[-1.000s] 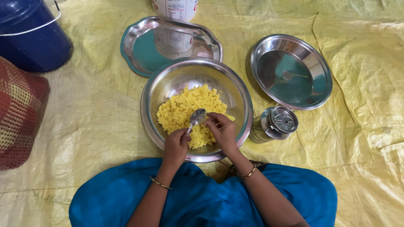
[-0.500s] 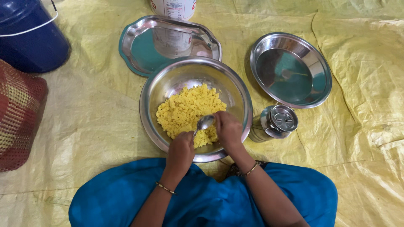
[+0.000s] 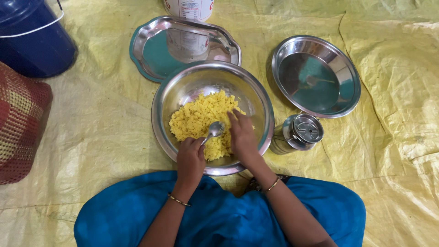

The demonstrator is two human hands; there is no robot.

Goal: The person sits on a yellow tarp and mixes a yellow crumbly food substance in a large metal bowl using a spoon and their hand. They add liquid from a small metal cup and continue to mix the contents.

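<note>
- The left hand point(image 3: 190, 160) now pinches the spoon point(image 3: 213, 130) handle lower in the steel bowl point(image 3: 183, 91) than a moment ago, its head dug into the yellow crumbly food point(image 3: 196, 116).
- The right hand point(image 3: 242, 135) has slid onto the food, fingers spread flat, steadying the heap.
- The spoon's handle is hidden by the grip; a white container at the top edge is cut off.

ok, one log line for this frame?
left hand: holds spoon | right hand: open, on yellow food | steel bowl | nearby: round plate, small lidded tin
</note>
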